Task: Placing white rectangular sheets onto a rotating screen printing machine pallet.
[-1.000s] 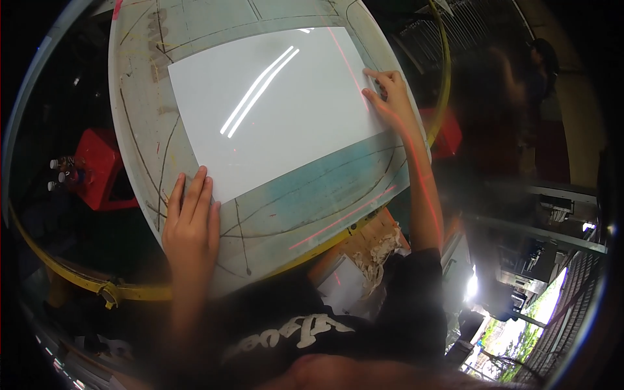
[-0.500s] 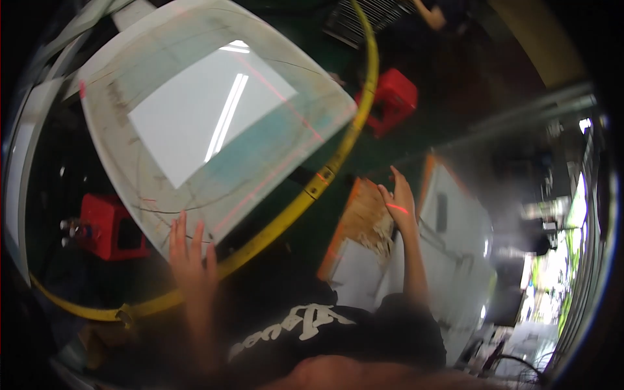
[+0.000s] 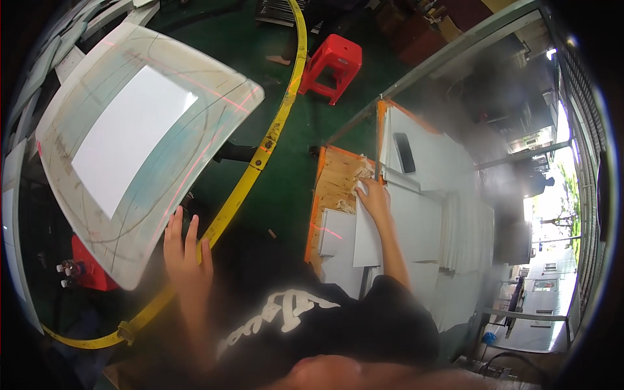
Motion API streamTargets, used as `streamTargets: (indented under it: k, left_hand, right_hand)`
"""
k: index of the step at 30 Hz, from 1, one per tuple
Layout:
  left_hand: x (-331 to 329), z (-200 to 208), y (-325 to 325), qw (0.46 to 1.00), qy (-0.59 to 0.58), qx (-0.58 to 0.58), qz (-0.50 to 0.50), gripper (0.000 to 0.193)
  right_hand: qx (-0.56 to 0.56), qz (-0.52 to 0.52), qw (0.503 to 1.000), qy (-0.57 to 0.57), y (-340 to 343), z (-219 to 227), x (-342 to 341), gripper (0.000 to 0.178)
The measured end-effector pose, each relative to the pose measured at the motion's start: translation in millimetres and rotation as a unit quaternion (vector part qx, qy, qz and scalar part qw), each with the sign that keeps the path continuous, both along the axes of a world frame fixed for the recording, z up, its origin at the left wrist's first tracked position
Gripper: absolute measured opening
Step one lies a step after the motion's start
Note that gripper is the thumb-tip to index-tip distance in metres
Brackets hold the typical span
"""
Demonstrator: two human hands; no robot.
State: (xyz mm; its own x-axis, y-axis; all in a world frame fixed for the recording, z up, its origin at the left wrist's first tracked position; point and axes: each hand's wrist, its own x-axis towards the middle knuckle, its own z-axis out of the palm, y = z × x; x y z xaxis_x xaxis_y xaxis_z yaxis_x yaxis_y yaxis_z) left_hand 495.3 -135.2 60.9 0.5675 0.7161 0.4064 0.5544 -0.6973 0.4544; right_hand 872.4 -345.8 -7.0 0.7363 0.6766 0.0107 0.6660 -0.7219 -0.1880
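Right of the yellow rail (image 3: 239, 193), open space reaches the counter (image 3: 339, 174), where paper stacks (image 3: 415, 214) obstruct. The rail bars low passage leftward; a red stool (image 3: 342, 50) stands beside its upper stretch.

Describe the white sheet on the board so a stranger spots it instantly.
Find the large, pale, round-cornered board at the left, beside the curved yellow rail. The white sheet lies flat near its middle. Unlike the piled sheets by the right hand, it lies alone.

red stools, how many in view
2: one red stool at upper middle, right of the yellow rail; another stool at lower left, partly hidden by the pale board. Others may be hidden.
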Motion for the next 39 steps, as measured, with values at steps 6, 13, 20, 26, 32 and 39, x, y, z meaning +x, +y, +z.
streamTargets:
  k: [6, 13, 20, 26, 32, 39]
  left_hand:
    - [3, 3, -7, 1.0, 0.005, 0.003, -0.023, 0.038]
    - [32, -4, -17, 0.979, -0.043, -0.104, -0.169, 0.039]
    - [70, -2, -55, 0.803, -0.177, -0.428, -0.376, 0.063]
    - [54, -134, -30, 0.782, -0.409, -0.462, 0.085, 0.065]
    - [1, -56, 37, 0.799, -0.517, -0.3, 0.067, 0.045]
    - [-31, -20, 74, 0.705, -0.563, -0.43, 0.024, 0.042]
  right_hand:
    - [0.076, 0.013, 0.997, -0.032, -3, 7, -7, 0.026]
    - [0.252, 0.105, 0.946, -0.172, -14, 30, 1, 0.01]
    - [0.392, 0.33, 0.829, -0.223, 105, 133, -132, 0.013]
    - [0.443, 0.394, 0.782, -0.195, 165, 141, -161, 0.019]
    - [0.429, 0.205, 0.857, -0.196, 160, 154, -93, 0.049]
    - [0.304, 0.239, 0.868, 0.311, 196, 118, -44, 0.057]
